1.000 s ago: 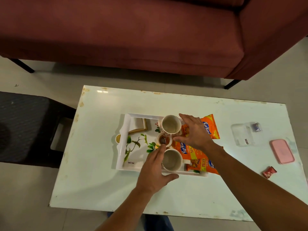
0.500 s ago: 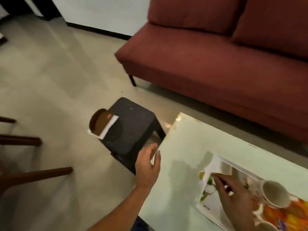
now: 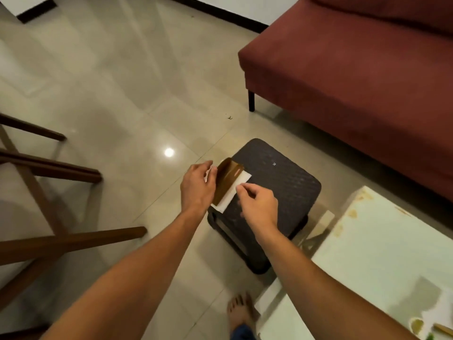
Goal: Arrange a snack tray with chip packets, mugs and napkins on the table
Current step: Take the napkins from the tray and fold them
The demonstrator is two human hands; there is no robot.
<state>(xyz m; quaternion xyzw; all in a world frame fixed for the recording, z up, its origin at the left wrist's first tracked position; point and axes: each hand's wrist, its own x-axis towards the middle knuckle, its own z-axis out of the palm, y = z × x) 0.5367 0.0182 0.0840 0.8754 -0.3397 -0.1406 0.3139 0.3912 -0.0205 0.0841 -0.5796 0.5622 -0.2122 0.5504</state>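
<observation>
Now, napkins (image 3: 234, 191) on the dark stool (image 3: 282, 187).
Our left hand (image 3: 197, 190) curls round their brown holder (image 3: 226, 183) at nine o'clock; our right hand (image 3: 257, 204) pinches the white edge at three.

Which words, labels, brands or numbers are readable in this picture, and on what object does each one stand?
No text can be read here.
Stool: one tiny white mark on its top, too small to read.
Napkins and brown holder: no print shows.
</observation>
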